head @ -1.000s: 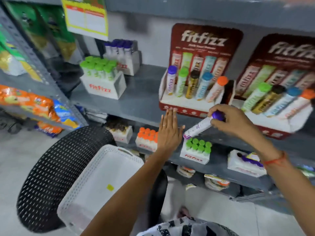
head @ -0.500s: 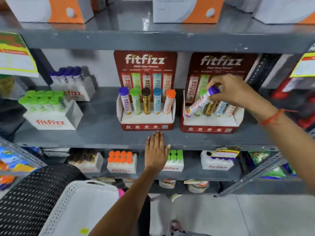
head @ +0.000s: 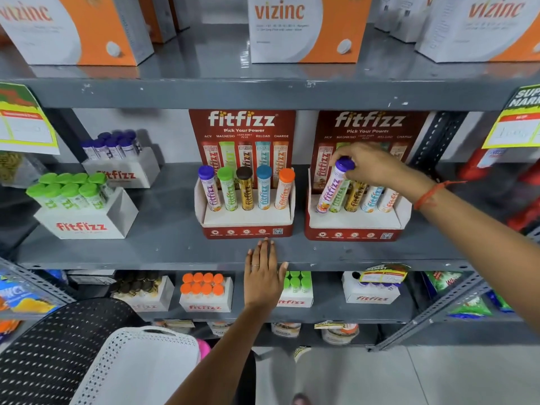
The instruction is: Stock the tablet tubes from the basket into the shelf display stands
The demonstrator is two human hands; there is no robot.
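One head-worn wide-angle view faces the grey shelf (head: pixel 163 249) close up, tilted slightly downward

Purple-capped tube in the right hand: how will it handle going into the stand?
The purple-capped tube looks rigid and glossy, so probably slick; the right hand pinches its cap. Tall and slim, it likely tips unless seated in the right display stand. Round, so probably rolls if dropped.

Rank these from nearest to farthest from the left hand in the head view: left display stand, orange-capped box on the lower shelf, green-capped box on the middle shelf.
1. left display stand, just above the left hand
2. orange-capped box, lower left
3. green-capped box, far left
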